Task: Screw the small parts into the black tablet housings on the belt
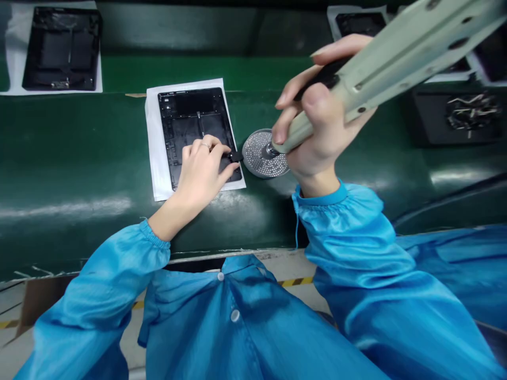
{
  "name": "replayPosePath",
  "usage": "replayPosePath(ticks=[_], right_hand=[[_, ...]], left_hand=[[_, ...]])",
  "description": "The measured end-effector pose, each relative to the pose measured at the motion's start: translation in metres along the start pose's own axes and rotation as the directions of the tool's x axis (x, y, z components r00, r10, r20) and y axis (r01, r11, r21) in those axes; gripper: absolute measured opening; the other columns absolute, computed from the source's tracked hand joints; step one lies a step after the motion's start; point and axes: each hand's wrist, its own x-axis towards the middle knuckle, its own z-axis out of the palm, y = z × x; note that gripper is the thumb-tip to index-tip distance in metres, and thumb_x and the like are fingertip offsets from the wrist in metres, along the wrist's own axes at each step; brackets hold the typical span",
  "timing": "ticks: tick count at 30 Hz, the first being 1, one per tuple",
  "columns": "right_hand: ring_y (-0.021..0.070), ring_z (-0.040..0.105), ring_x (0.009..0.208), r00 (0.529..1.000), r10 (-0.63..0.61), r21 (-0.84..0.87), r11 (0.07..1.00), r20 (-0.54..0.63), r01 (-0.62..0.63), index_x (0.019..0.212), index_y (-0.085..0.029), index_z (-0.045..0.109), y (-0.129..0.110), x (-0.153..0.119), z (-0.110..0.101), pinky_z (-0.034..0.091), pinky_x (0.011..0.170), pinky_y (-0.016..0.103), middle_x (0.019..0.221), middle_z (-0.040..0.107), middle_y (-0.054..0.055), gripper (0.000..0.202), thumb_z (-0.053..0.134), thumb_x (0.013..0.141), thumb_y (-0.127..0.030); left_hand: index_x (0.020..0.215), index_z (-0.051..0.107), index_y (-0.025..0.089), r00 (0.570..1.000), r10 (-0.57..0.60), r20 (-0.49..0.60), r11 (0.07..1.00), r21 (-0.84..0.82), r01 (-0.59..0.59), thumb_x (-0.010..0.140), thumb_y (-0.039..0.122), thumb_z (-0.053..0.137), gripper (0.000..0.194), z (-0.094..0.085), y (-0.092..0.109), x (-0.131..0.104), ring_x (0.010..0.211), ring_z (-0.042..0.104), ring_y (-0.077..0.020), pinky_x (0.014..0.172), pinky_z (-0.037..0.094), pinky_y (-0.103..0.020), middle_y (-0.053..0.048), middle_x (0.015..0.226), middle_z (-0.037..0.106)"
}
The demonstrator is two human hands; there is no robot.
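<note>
A black device shell (pixel 190 124) lies open side up on a white sheet (pixel 156 158) on the green bench. My left hand (pixel 204 163) rests over the shell's lower right part, its thumb and fingers closed round a small black piece (pixel 236 157) at the shell's right edge. My right hand (pixel 325 116) is wrapped round a pale green power screwdriver (pixel 380 63), which slants down to the left. The driver's metal tip (pixel 271 151) is over a round dish with a perforated top (pixel 258 163), just right of the shell. Whether the tip touches the dish I cannot tell.
Another black shell (pixel 61 50) lies on white sheeting at the back left. More shells (pixel 360 24) are at the back right. A dark box (pixel 439 119) with tangled small parts stands at the right, near a dark cable (pixel 455 194). Another blue sleeve shows at far right.
</note>
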Motion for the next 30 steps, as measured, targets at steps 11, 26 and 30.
replayPosePath(ticks=[11, 26, 30], right_hand=[[0.0053, 0.033, 0.044, 0.999, 0.020, 0.053, 0.998, -0.041, -0.017, 0.114, -0.033, 0.068, -0.007, -0.026, 0.022, 0.024, 0.033, 0.025, 0.084, 0.063, -0.003, 0.033, 0.087, 0.095, -0.053], [0.0113, 0.067, 0.073, 0.996, -0.075, 0.056, 0.995, -0.047, 0.078, 0.111, -0.030, 0.073, 0.010, -0.025, 0.012, 0.032, 0.034, 0.017, 0.115, 0.062, 0.003, 0.035, 0.086, 0.093, -0.057], [0.0056, 0.056, 0.063, 0.995, -0.095, 0.126, 0.987, -0.022, 0.097, 0.115, -0.031, 0.075, 0.009, -0.027, 0.015, 0.031, 0.035, 0.017, 0.112, 0.063, 0.000, 0.027, 0.084, 0.098, -0.049]], left_hand=[[0.114, 0.076, 0.021, 0.998, -0.046, 0.033, 0.968, -0.246, 0.053, 0.108, 0.017, 0.070, 0.009, -0.002, 0.007, 0.005, 0.112, 0.076, -0.0267, 0.114, 0.041, -0.050, -0.003, 0.119, 0.085], [0.109, 0.084, 0.028, 0.987, 0.035, 0.160, 0.978, -0.210, -0.001, 0.109, 0.021, 0.069, 0.016, 0.000, 0.004, 0.005, 0.123, 0.072, -0.0329, 0.115, 0.040, -0.060, -0.004, 0.126, 0.083], [0.110, 0.082, 0.025, 0.985, 0.016, 0.172, 0.979, -0.204, 0.019, 0.105, 0.018, 0.074, 0.012, -0.001, 0.005, 0.007, 0.123, 0.072, -0.0337, 0.115, 0.043, -0.061, -0.005, 0.123, 0.082]])
